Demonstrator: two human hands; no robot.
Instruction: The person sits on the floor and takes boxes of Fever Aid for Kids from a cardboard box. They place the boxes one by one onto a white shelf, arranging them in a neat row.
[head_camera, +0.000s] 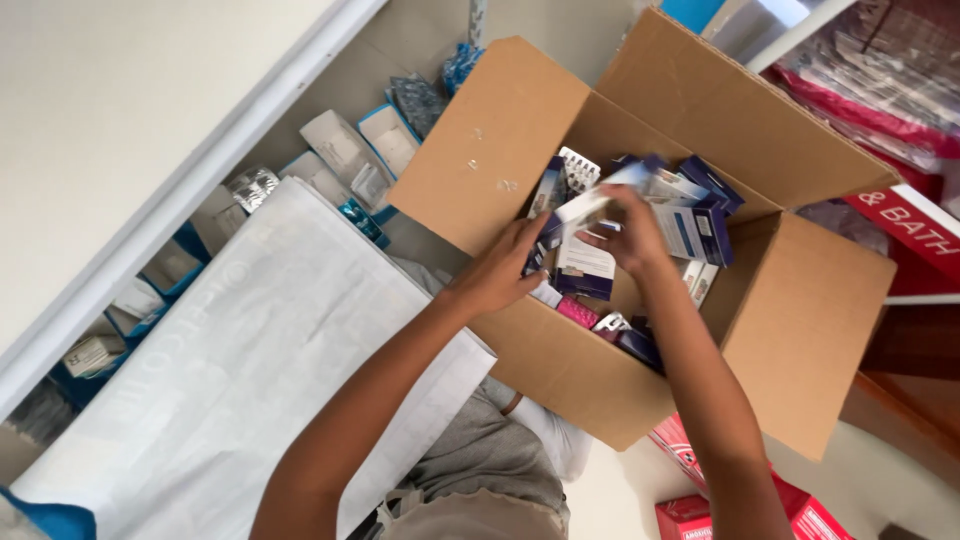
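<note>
Inside the open cardboard box (700, 110), both hands work among medicine packets. Left hand (500, 272) has its grip closed on a small dark packet (548, 232); right hand (632, 235) pinches a white carton (590, 205) just above. Blister strips (578, 168) lie beyond both grips.

Box bottom (640, 400) under packets (690, 230)

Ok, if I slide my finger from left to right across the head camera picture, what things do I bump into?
Small blue trays → white sheet → left hand → right hand → cardboard box flap → red sign.
</note>
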